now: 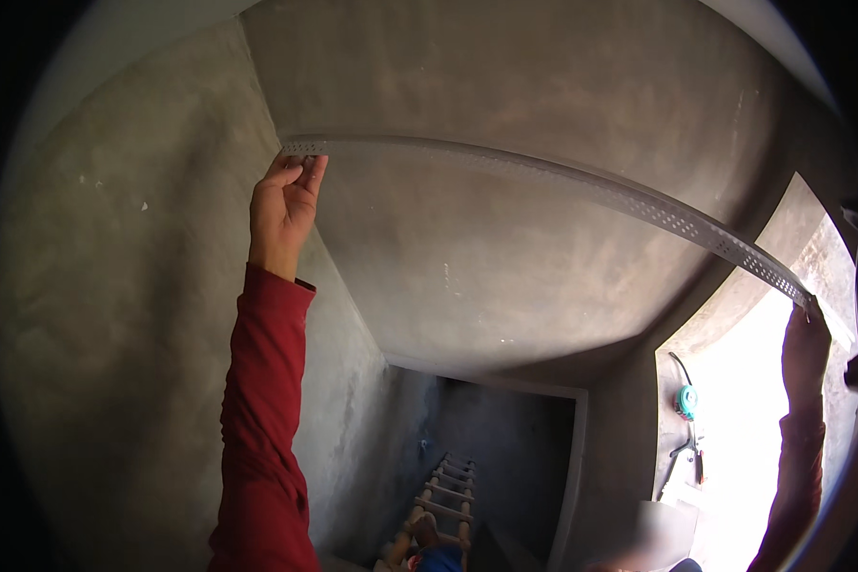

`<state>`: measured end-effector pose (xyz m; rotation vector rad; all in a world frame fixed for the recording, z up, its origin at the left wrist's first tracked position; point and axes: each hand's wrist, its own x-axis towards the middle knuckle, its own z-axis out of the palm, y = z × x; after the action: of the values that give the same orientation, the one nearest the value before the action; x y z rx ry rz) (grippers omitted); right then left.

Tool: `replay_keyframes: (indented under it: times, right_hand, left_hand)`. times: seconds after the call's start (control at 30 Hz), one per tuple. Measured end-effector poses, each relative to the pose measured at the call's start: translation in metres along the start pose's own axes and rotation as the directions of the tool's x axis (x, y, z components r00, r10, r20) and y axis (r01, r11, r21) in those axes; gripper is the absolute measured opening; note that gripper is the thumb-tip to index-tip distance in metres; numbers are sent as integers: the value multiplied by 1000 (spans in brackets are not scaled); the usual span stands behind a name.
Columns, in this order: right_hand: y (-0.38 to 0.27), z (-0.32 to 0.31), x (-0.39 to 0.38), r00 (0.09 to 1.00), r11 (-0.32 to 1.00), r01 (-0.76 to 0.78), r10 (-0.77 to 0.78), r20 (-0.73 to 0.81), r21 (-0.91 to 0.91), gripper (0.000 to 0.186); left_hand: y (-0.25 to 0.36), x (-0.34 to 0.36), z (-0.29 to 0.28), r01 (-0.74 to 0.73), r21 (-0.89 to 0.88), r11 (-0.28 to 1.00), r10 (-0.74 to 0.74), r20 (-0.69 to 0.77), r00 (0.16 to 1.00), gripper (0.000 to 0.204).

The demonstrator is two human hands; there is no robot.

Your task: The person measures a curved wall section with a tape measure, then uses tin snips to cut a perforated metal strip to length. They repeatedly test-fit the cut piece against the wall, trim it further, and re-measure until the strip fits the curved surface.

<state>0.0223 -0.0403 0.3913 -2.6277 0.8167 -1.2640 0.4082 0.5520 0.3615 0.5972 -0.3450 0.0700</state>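
Raised at the upper middle, my left hand (286,200), in a red sleeve, pinches the left end of a long perforated metal strip (677,214) where two concrete wall surfaces meet. Its fingers are closed on the strip. My right hand (804,343) grips the other end at the far right, against the bright opening, with its fingers partly hidden in shadow. The strip spans the grey concrete surface (486,267) between my hands and looks bowed in the fisheye view.
A wooden ladder (455,486) stands in a dark recess below, with a blue shape (439,558) at its lower part, too unclear to name. On the ledge of the bright opening lie a teal tape measure (685,400) and some tools (698,462). A blurred pale shape is at bottom right.
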Motion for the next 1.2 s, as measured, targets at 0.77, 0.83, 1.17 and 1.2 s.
replay_keyframes:
  times: [0.77,0.83,1.17,1.2]
  right_hand:
    - [222,32,-83,636,41,-703,482,602,710,14]
    - [226,35,-85,615,25,-721,482,624,692,13]
    - [257,40,-93,525,-18,-792,491,695,610,11]
    - [260,39,-96,514,-11,-802,497,699,597,11]
  left_hand:
    - [-104,-98,-1,291,-265,919,-166,410,897,41]
    - [-113,-102,3,310,-315,897,-144,454,879,30]
    - [-141,-131,11,355,-439,826,-102,502,859,20]
    - [-144,-135,12,326,-446,833,-122,427,896,21]
